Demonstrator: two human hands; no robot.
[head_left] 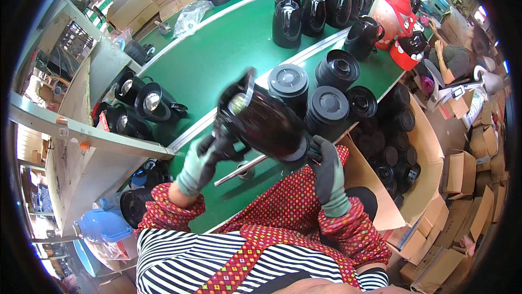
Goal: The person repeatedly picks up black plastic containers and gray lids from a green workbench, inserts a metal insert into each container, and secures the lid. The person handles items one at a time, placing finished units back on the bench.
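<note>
**Worker's clothing: gloves, sleeve covers, striped top**

Both hands gloved: left hand in a pale green knit glove with dark grey coated fingers; right hand same type, green cuff, dark coated palm and fingers. Forearms covered by red sleeve covers with a small check pattern of yellow, green and white squares, gathered at the wrist. Torso in a black-and-white horizontal striped top. A strip of the same red patterned fabric runs diagonally across the stripes.
</note>
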